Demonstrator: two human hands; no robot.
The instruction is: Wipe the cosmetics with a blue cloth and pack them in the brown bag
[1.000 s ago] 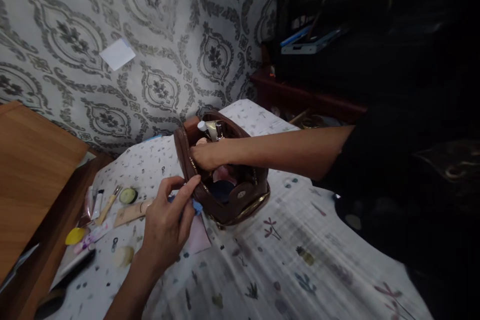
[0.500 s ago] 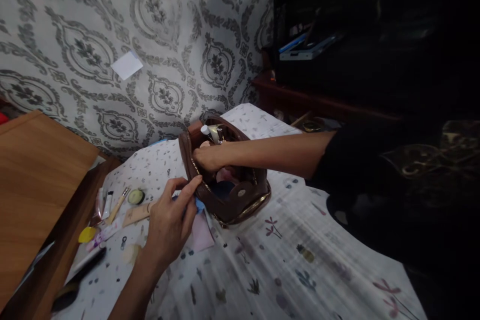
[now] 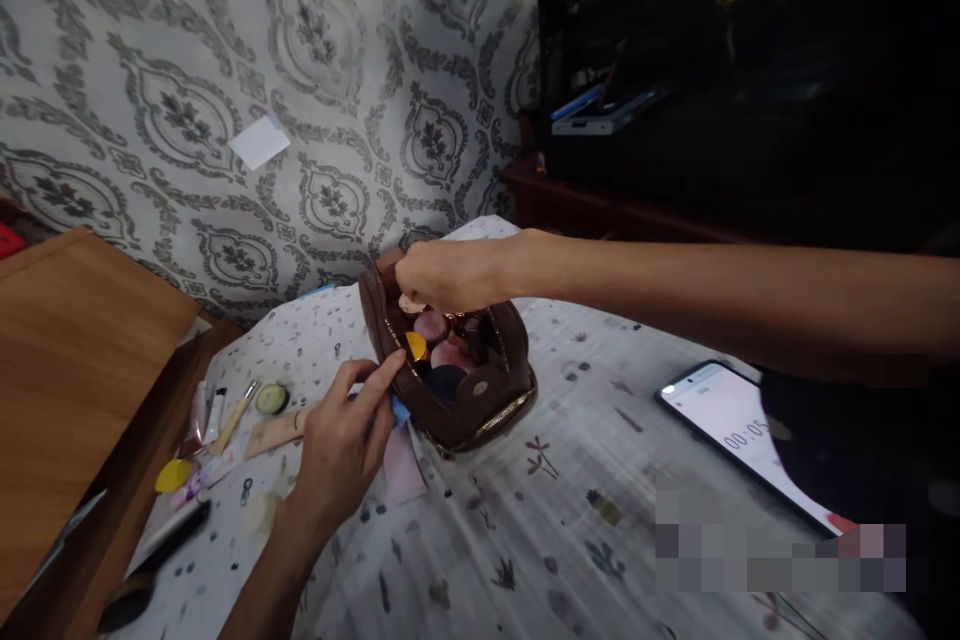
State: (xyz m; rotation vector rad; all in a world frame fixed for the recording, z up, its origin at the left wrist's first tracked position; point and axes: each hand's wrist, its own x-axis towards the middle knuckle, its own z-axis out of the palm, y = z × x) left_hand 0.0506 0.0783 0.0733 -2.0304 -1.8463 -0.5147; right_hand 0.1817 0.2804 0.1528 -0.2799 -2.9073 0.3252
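An unzipped brown makeup bag lies on the patterned white cloth. My left hand grips its near left rim, with the index fingertip at the zipper edge. Over the far end of the bag is my right hand, its fingers curled down; whatever they hold is hidden behind the hand. Inside the bag I see a yellow round item, pinkish round items and a dark round piece.
Cosmetics lie left of the bag: a beige tube, a brush, a green-lidded jar and a black-handled brush. A phone showing a timer lies at right. A wooden panel stands at left.
My right hand has risen from deep inside the bag toward its far rim, uncovering the yellow item. The phone has come into view as the arm lifted. My left hand stays on the rim.
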